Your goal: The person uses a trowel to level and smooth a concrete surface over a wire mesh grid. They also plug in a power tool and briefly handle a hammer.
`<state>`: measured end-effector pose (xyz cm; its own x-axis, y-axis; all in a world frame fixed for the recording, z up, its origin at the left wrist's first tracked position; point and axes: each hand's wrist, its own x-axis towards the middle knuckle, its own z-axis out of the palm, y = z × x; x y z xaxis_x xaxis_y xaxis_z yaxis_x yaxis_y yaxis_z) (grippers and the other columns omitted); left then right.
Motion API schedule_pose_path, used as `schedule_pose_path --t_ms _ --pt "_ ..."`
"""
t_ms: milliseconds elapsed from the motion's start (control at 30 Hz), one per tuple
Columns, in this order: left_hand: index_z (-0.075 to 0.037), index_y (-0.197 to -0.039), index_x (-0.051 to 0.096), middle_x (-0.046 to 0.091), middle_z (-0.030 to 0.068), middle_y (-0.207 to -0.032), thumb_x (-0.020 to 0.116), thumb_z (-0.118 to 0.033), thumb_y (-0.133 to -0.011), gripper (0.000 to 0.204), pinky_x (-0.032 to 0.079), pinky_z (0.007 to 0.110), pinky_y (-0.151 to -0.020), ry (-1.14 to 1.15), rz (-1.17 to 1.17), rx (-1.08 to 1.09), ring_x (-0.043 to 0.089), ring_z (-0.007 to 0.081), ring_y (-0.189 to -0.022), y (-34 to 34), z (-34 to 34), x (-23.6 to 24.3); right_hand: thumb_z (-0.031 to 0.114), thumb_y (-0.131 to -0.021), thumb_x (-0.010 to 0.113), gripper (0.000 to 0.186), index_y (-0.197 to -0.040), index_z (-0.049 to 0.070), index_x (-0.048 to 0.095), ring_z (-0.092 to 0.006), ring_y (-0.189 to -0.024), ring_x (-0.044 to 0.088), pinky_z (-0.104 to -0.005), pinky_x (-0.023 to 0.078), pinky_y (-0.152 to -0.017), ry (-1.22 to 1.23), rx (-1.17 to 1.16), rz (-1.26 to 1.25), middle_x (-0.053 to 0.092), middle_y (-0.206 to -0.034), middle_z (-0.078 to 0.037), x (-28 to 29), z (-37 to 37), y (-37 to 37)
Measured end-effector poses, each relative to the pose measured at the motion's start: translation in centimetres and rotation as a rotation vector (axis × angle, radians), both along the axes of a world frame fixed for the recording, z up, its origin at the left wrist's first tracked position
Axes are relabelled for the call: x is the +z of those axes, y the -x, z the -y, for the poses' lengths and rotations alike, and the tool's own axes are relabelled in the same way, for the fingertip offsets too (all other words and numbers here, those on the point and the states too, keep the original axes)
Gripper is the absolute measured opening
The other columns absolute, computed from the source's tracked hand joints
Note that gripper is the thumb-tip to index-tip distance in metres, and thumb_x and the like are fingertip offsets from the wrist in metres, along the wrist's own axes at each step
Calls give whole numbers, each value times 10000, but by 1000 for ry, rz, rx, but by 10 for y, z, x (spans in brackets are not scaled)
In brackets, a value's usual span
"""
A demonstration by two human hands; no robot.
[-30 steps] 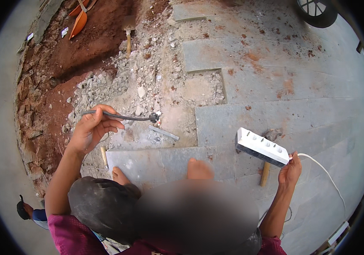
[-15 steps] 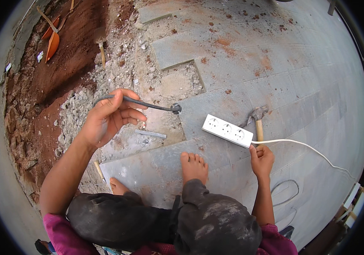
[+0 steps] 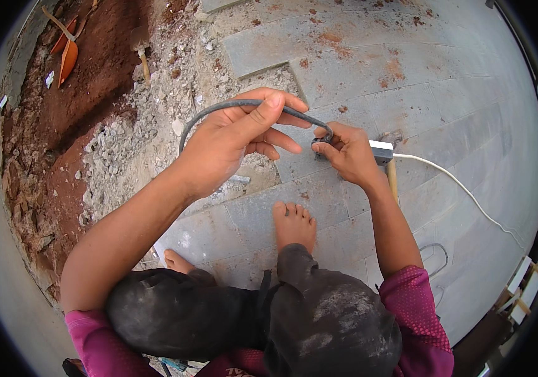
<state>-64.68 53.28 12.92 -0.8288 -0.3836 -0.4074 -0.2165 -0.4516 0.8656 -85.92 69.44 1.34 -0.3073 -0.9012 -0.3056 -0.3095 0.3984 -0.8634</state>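
My left hand (image 3: 221, 151) pinches a black cable (image 3: 212, 109) between thumb and fingers, its other fingers spread. The cable bends down to a black plug (image 3: 321, 146), which my right hand (image 3: 352, 154) grips at the cable's end. Just behind and right of that hand lies a white power strip (image 3: 381, 147). Only its right end shows; the sockets are hidden by my right hand. From this end a white cord (image 3: 451, 175) runs off to the right. A hammer's wooden handle (image 3: 393, 183) sticks out beside the strip, its head partly covered.
Grey paving tiles (image 3: 247, 220) surround my bare feet (image 3: 295, 229). To the left are broken rubble (image 3: 115, 157) and a red earth trench (image 3: 102, 75). An orange-bladed tool (image 3: 68, 61) lies at the far left, and a wooden handle (image 3: 145, 66) stands in the rubble.
My right hand has let go of the power strip's end and moved left onto the black plug. My left hand has carried the cable right, toward the strip.
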Motion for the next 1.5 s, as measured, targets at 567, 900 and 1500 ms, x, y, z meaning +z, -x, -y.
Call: schedule_pose_path --t_ms 567,900,1500 --pt "-65 -1391 615 735 186 -1172 617 -572 -1011 634 546 405 -941 495 572 -651 715 317 -1085 6 -12 -61 198 -889 865 411 -730 79 505 -49 -589 446 -277 370 -519 -158 -18 -25 535 -609 23 -38 -5 49" --pt "-100 -1421 589 612 172 -1348 919 -413 -756 806 522 458 -1014 597 410 -365 624 358 -1258 61 -100 -164 93 -915 823 241 -862 21 600 -42 -618 508 -261 428 -549 -183 -49 192 608 -644 -1 -26 -37 23" --pt "-71 -1294 633 658 124 -1267 972 -142 -627 751 506 441 -1024 579 283 -3 605 352 -1242 61 -127 -193 19 -886 775 215 -893 -25 565 -181 -622 559 -347 509 -627 -169 290 -125 607 -695 -130 -8 -14 32"
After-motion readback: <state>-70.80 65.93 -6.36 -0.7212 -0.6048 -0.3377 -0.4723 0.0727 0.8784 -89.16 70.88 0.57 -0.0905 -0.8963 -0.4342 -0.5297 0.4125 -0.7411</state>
